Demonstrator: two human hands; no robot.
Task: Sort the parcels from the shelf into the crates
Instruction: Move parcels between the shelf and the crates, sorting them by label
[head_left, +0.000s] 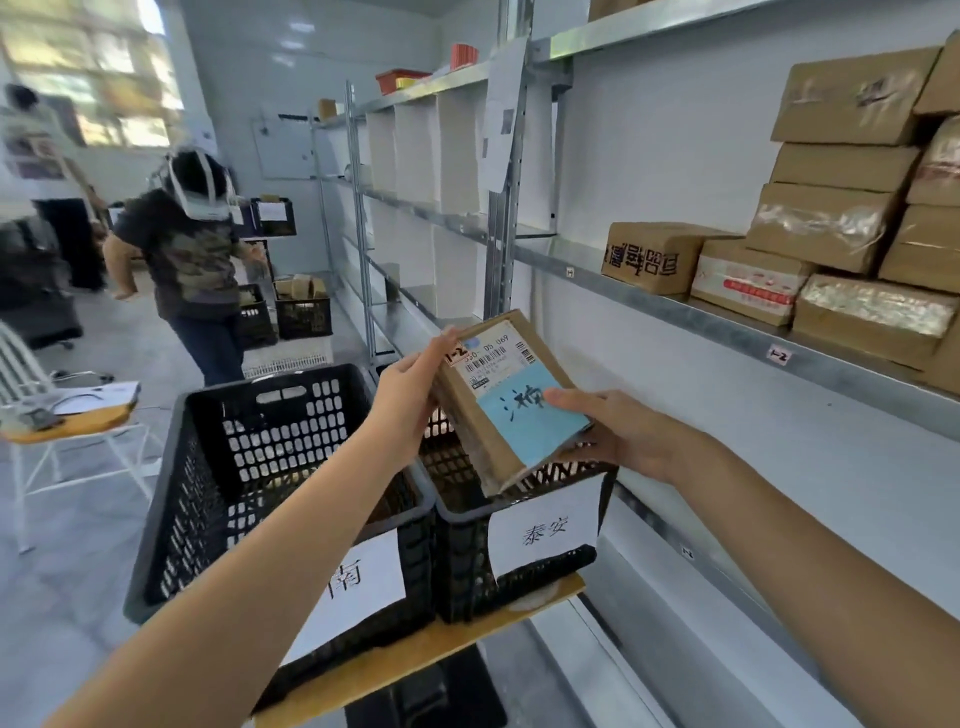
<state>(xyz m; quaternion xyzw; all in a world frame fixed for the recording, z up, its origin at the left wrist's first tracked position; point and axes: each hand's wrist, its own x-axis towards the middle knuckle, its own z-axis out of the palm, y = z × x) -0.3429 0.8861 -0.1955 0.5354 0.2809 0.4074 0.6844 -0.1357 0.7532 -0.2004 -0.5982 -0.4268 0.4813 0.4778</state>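
Note:
I hold a flat brown parcel (498, 395) with a white shipping label and a blue note, tilted above the right black crate (524, 540). My left hand (410, 395) grips its left edge. My right hand (618, 431) holds it from the right, thumb on the blue note and fingers underneath. The left black crate (208, 467) stands beside the right one, and each carries a white paper sign on its front. Several brown parcels (841, 208) are stacked on the metal shelf (649, 306) at the right.
Both crates sit on a wooden board (415, 654). Another person (192, 260) stands at the left near more black crates (301, 312). A white chair (62, 426) with papers stands at the far left. Empty shelf bays run along the back wall.

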